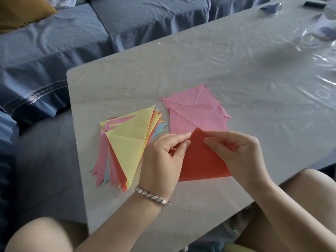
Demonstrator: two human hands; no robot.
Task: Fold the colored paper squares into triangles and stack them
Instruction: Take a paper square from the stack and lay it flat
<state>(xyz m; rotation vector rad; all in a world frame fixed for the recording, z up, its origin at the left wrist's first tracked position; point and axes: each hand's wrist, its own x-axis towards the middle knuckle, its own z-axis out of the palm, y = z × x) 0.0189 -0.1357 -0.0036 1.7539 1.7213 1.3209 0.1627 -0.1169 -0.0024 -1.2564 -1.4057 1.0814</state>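
Pinching red paper [200, 160] at its top corner w/ both hands.
Left hand [163, 153] & right hand [236, 150] each have a thumb-and-finger grip on the sheet, fingers curled, over the tabletop [236, 70]. Just beyond the grip: two creased pink sheets [196, 113]. Left of the grip: fanned stack of triangles [127, 142], yellow on top.

- A pale grey table [236, 73] with a rounded left corner, under a glossy clear cover.
- Near left: a fanned stack of folded triangles [127, 142], yellow on top.
- Just right of it: two creased pink sheets [192, 99], overlapping.
- Near edge: a red paper [201, 160] overlapping the nearer pink sheet; contact with the table unclear.
- Far right: blurred clear glass items [312, 37].
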